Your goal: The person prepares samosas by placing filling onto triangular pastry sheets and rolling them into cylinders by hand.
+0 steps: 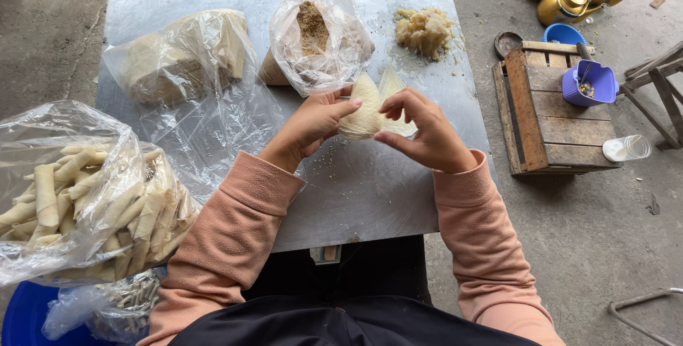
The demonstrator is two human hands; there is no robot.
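Nearest to you, the bag of finished rolls (78,203) is sitting at your left elbow, its clear plastic slumping open over the pale tubes. Beyond it, above the metal table (370,189), you are holding a thin pastry wrapper (370,107) between both hands. Your left hand (313,127) is cupping it from below and pinching its left edge, while your right hand (423,132) is gripping the right flap between thumb and fingertips. The sheet is looking light, limp and easy to tear, so it is best taken by its edges with soft fingertips, never by the middle. It is possibly folded double already, though your fingers are hiding the seam. A bag of brown crumbly filling (316,36) is standing just behind the wrapper, a mound of pale mash (425,30) is lying on the table's far right corner, and a plastic-covered stack of wrappers (178,58) is resting to the left.
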